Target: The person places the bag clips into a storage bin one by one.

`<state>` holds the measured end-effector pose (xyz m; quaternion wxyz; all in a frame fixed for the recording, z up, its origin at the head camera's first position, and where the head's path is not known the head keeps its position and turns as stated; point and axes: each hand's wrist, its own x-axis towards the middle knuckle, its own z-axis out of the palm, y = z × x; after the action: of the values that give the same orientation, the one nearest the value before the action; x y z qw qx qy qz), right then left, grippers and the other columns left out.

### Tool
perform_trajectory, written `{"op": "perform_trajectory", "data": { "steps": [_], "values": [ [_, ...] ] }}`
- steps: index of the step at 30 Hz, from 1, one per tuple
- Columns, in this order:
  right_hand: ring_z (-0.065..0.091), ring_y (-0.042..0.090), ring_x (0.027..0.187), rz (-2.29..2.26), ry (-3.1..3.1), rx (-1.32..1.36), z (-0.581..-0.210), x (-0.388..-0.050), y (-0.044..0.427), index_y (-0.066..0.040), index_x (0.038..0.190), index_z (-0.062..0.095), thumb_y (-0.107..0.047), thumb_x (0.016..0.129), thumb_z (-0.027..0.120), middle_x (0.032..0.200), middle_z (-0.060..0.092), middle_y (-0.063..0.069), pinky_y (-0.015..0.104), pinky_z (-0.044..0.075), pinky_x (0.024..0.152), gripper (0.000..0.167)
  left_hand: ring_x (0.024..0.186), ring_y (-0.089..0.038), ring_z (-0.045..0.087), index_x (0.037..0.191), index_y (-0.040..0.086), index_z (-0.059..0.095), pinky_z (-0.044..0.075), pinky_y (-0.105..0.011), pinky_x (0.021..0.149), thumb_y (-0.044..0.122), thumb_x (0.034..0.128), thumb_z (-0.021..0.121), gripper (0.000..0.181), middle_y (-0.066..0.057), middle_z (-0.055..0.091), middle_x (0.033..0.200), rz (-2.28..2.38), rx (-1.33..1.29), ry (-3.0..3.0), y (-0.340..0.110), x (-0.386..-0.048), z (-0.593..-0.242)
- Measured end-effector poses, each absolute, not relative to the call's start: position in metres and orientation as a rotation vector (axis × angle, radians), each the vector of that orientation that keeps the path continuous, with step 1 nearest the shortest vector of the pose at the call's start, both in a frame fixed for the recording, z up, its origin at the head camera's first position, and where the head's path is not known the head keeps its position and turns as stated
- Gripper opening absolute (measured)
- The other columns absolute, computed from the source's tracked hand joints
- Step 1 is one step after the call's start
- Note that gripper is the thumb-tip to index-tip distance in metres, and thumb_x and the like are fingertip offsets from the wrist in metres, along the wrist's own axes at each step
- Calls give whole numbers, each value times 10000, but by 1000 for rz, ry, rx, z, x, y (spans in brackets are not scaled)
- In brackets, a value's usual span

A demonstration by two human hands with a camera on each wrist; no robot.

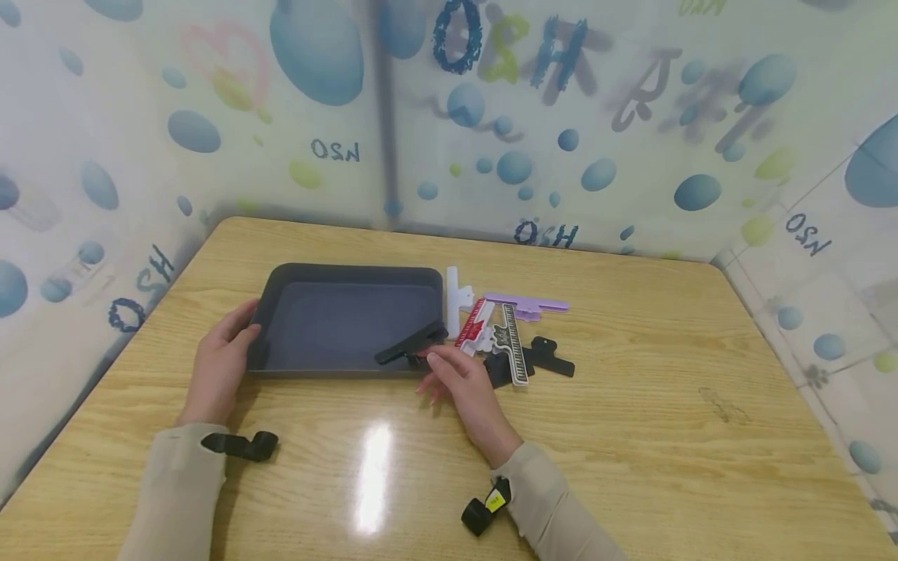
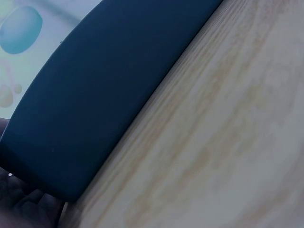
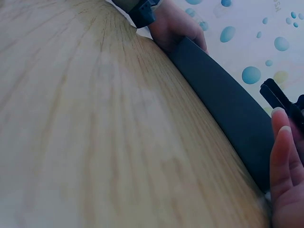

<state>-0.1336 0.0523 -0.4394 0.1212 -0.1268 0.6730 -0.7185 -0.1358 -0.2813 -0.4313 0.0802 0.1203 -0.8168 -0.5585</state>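
A dark grey rectangular tray (image 1: 344, 370) lies on the wooden table. My left hand (image 1: 219, 358) holds its left side, the thumb at the rim and the fingers along the outer wall. Over the tray's front right corner, my right hand (image 1: 466, 389) pinches a black clip (image 1: 410, 344) by one end; its long bar reaches over the tray. In the right wrist view the same black clip (image 3: 278, 97) is raised above the rim, partly cut off by the frame edge. The left wrist view shows mostly the tray's outer wall (image 2: 90, 90).
Right of the tray lie several clips: a white clip (image 1: 453, 304), a red and white clip (image 1: 474, 326), a purple clip (image 1: 529, 304), a black-and-white ruler-patterned clip (image 1: 515, 351) and a black clip (image 1: 554, 358). A patterned curtain wall (image 1: 456, 179) stands behind the table (image 1: 666, 405).
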Motion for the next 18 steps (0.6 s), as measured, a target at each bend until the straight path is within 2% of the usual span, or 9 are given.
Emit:
{"op": "perform_trajectory", "data": {
  "steps": [18],
  "values": [
    [610, 268, 755, -2090, 1963, -386, -439, -134, 52, -127, 1099, 598, -357, 906, 495, 801, 628, 152, 333, 511, 594, 318, 1290, -178, 274, 1397, 188, 315, 239, -403, 1048, 315, 958, 374, 461, -16, 288, 1435, -1679, 357, -2439, -280, -135, -430]
  ]
}}
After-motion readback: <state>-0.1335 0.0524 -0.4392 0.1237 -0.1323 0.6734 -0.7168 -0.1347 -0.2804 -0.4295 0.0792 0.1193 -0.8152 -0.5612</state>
